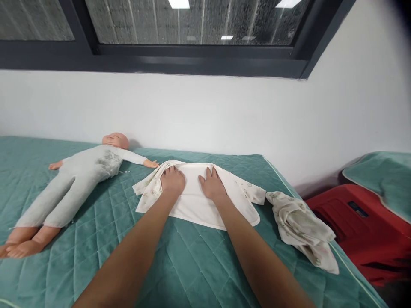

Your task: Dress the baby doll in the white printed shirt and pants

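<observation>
Forearms [128, 252] reach forward; white shirt [193, 199] lies under right hand [213, 185], spread, and left hand [174, 180], perhaps curled.

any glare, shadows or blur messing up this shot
In the head view, bright white patches glare in the window; in the same head view, a dark blur edges the top right corner, a soft shadow sits beside the doll's head, and the left hand and right hand look fairly sharp.

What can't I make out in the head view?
Head view:
White long-sleeved fabric top: parts beneath the left hand and right hand, hidden by them.
Crumpled white printed fabric bundle: full shape, hidden by folds.
Small dark rectangular label on red plastic-looking object: lettering, too small.
</observation>
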{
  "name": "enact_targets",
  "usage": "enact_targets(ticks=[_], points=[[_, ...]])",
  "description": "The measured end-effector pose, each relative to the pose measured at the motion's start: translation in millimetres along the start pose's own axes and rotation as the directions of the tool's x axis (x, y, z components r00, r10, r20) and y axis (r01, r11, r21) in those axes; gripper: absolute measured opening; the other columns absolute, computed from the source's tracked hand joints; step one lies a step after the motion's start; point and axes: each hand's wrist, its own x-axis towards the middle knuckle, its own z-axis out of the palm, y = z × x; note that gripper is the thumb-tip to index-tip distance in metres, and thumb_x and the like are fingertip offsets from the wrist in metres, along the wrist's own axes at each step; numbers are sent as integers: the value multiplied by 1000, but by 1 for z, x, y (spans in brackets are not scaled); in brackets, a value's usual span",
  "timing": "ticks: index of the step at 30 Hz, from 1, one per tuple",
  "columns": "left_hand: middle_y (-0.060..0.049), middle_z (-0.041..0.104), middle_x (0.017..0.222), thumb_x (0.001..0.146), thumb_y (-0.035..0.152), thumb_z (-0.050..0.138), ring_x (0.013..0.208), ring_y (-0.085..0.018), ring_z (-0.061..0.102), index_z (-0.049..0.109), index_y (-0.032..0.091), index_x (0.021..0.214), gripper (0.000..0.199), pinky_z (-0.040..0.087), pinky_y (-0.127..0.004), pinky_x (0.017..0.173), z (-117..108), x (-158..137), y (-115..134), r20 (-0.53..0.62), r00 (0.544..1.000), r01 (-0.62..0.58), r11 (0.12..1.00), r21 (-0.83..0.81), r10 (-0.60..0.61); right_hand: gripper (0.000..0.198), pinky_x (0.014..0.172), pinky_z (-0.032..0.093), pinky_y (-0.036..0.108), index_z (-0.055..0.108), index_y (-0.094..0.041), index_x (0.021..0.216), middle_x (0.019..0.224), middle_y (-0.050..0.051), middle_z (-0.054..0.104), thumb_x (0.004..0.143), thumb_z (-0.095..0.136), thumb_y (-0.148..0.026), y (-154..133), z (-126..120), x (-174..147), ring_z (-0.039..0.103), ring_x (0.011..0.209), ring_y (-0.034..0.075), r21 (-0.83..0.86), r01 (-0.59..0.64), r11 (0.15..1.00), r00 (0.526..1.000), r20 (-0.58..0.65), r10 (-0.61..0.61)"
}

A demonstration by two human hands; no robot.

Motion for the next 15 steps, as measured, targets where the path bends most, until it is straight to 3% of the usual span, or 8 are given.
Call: enact_targets(ticks=[9, 15], points=[[-20, 55, 135, 95, 32, 36, 124, -33, 48, 56, 6, 130, 48, 39, -47, 103, -14, -1, -6, 25, 999, -34, 998, 48, 33, 69, 118, 18, 42, 20, -8, 154, 161, 20, 13, 99, 29, -48, 0, -6, -5, 21, 147, 32, 0, 47, 999, 996, -81, -47], [-20, 55, 134, 96, 35, 33, 124, -35, 49, 60, 8, 124, 48, 41, -50, 100, -10, -2, -7, 40, 999, -2, 998, 63, -1, 66, 116, 22, 40, 24, -13, 153, 161, 17, 14, 98, 33, -48, 1, -10, -7, 26, 145, 31, 17, 92, 996, 988, -126, -89]])
